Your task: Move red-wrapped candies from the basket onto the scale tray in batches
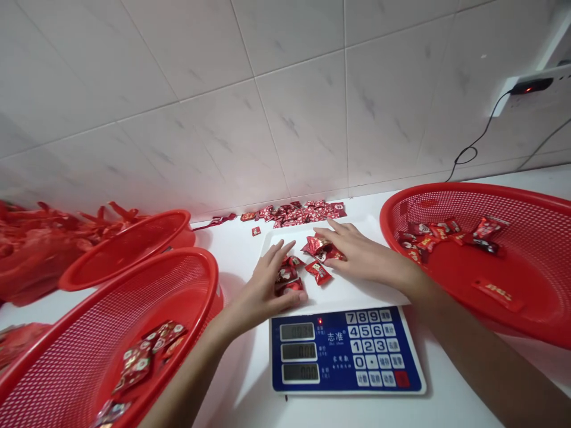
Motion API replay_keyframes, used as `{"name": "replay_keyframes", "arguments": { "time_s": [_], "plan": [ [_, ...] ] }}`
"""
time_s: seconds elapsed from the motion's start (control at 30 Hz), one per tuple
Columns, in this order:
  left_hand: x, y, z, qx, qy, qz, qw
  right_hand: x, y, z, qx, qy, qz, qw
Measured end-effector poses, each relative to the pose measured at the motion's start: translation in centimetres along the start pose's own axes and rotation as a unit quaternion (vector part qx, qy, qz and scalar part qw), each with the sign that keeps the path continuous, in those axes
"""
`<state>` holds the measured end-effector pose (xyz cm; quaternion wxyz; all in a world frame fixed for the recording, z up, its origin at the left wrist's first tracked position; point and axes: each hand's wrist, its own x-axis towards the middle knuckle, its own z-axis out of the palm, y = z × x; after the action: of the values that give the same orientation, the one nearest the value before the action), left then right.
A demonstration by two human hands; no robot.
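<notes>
Red-wrapped candies (318, 273) lie in two small groups on the white tray (361, 292) of a digital scale with a blue keypad panel (336, 380). My left hand (270, 282) rests at the tray's left side, fingers and thumb apart, curved beside one group of candies (288, 272). Over the other group, my right hand (357, 249) reaches in from the right with its fingers stretched out and its fingertips by the candies (316, 245). Part of that group is hidden under the right fingers. Neither hand visibly grips a candy.
Behind the scale, a pile of small red packets (307, 214) lies along the tiled wall. Red baskets stand at the right (446, 189) and left (205, 261), both with wrapped sweets inside. Another red basket (169, 221) and red bags (35, 255) sit farther left. A cable (484, 139) hangs at the right.
</notes>
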<state>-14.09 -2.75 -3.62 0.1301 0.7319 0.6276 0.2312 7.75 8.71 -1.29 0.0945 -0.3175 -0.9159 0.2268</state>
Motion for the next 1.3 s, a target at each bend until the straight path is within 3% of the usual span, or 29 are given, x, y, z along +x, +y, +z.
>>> {"name": "replay_keyframes", "arguments": {
  "time_s": [0.1, 0.27, 0.4, 0.53, 0.7, 0.8, 0.9, 1.03, 1.13, 1.3],
  "plan": [
    [0.4, 0.5, 0.6, 0.023, -0.049, -0.012, 0.998, 0.1, 0.3, 0.3, 0.009, -0.014, -0.028, 0.999],
    [1.6, 1.7, 1.4, 0.030, -0.074, -0.007, 0.997, -0.3, -0.6, 0.7, 0.074, -0.037, -0.099, 0.992],
    [2.0, 2.2, 1.7, 0.039, -0.079, -0.009, 0.996, -0.6, -1.6, 0.5, 0.117, -0.069, -0.076, 0.988],
    [2.1, 2.0, 1.8, 0.049, -0.039, 0.031, 0.998, -0.8, -1.6, -0.1, 0.108, -0.064, -0.036, 0.991],
    [2.2, 1.3, 2.0, 0.051, -0.005, 0.067, 0.996, -0.8, -0.6, -1.0, 0.118, -0.014, -0.044, 0.992],
    [2.2, 0.9, 1.6, 0.035, -0.017, 0.084, 0.996, -0.4, 0.0, -0.7, 0.100, 0.038, -0.057, 0.993],
    [2.2, 0.8, 0.7, 0.003, -0.062, 0.109, 0.992, 0.1, 0.2, -0.2, 0.057, 0.002, -0.080, 0.995],
    [1.9, 1.2, -0.5, 0.022, -0.101, 0.063, 0.993, -0.4, -0.2, -0.5, 0.027, -0.076, -0.046, 0.996],
    [1.1, 1.3, -0.5, 0.056, -0.084, 0.001, 0.995, -1.2, -0.4, -1.4, 0.028, -0.085, -0.032, 0.995],
    [0.1, 1.3, 0.3, 0.062, -0.060, -0.028, 0.996, -1.7, -0.2, -2.0, -0.001, -0.075, 0.003, 0.997]
  ]
}}
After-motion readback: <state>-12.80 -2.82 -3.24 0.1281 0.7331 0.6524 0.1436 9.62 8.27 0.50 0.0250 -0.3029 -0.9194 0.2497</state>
